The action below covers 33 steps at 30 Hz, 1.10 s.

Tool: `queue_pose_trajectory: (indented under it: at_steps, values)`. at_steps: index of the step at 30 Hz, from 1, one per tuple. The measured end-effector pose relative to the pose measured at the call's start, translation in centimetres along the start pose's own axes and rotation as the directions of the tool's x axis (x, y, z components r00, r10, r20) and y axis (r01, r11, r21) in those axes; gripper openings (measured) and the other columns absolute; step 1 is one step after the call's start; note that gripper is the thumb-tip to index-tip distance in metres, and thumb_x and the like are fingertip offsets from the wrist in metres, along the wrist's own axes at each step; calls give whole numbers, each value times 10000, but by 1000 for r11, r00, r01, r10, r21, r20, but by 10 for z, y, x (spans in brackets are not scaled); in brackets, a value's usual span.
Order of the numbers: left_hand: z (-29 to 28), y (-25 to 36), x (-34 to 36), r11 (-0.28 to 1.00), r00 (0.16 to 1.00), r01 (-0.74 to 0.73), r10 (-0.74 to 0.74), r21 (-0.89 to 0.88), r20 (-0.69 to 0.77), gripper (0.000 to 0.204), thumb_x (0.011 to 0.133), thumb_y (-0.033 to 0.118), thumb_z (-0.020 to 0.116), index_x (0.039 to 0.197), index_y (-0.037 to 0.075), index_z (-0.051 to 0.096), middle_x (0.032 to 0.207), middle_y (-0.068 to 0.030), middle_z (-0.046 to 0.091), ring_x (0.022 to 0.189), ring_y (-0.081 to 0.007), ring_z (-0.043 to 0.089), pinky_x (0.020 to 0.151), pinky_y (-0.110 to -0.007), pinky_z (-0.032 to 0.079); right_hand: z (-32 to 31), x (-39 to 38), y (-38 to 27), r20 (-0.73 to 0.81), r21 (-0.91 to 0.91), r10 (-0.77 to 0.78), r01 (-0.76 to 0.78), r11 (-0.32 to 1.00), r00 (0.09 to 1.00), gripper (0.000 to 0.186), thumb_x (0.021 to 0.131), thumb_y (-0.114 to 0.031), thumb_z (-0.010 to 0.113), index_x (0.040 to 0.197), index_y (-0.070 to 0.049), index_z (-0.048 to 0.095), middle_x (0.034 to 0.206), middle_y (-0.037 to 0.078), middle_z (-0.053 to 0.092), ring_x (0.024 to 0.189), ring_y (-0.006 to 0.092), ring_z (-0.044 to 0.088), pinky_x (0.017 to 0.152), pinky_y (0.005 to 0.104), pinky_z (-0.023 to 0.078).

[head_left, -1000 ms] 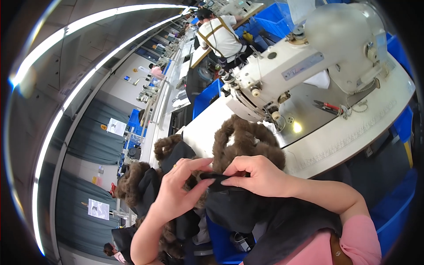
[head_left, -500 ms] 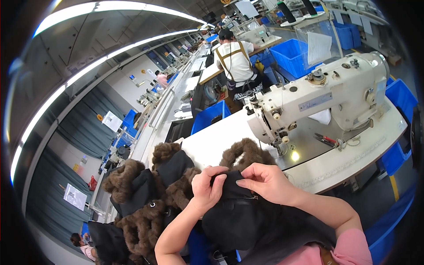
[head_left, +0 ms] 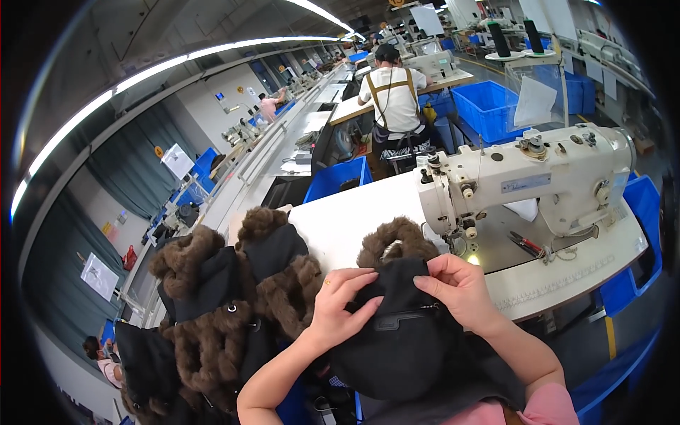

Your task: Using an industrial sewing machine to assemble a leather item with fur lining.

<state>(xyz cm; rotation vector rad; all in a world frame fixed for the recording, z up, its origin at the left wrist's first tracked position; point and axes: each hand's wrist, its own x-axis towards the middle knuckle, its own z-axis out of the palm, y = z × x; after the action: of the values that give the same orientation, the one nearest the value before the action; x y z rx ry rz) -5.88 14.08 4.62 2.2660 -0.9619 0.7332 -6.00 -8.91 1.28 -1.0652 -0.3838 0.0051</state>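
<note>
A black fabric bag [head_left: 397, 347] with a zipped pocket lies in front of me, and a brown fur loop [head_left: 398, 239] shows beyond its top edge. My left hand [head_left: 343, 304] rests on the bag's upper left part, thumb and forefinger apart on the cloth. On the other side, my right hand [head_left: 457, 287] pinches the upper right edge between thumb and bent fingers. The zip runs just below both hands. A white sewing machine [head_left: 524, 177] stands ahead to the right, its needle area beyond the fur.
Several black-and-brown fur pieces [head_left: 212, 347] are heaped at my left. Red-handled snips [head_left: 525, 244] lie on the machine bed. A ruler strip [head_left: 559, 280] follows the table's front edge. Blue bins [head_left: 340, 177] stand around, and a person in a white shirt [head_left: 393, 95] sits ahead.
The view has shifted. My left thumb and fingers have moved apart from their pinch, and my right hand has moved right along the bag's edge. More of the bag's front shows.
</note>
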Motion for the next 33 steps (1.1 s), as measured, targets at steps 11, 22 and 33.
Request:
queue_pose_trajectory:
  at_steps: [11, 22, 33]
  values:
    - [-29, -2, -1, 979, 975, 168, -182, -111, -124, 121, 936, 0, 571, 1012, -4, 666, 910, -103, 715, 978, -266, 659, 997, -398, 454, 2, -9, -7, 43, 49, 36, -39, 998, 998, 125, 899, -15, 683, 1014, 6, 637, 932, 40, 696, 872, 61, 643, 758, 197, 522]
    - [-19, 43, 48, 998, 980, -20, 7, 65, 197, 354, 786, 175, 793, 1101, 75, 664, 987, -62, 681, 953, -235, 645, 1043, -446, 400, 18, -8, -2, 18, -173, -71, 73, 982, 997, 226, 886, -66, 709, 1088, 27, 672, 968, 52, 725, 861, 52, 645, 766, 204, 528]
    - [-16, 13, 59, 901, 940, 214, -84, -377, 332, 83, 936, 30, 611, 984, 1, 671, 844, -67, 630, 793, -162, 604, 734, -272, 474, -14, 0, -12, 389, -230, 267, -188, 955, 881, 298, 919, -132, 673, 1181, 8, 655, 1037, 66, 717, 964, 72, 621, 866, 248, 500]
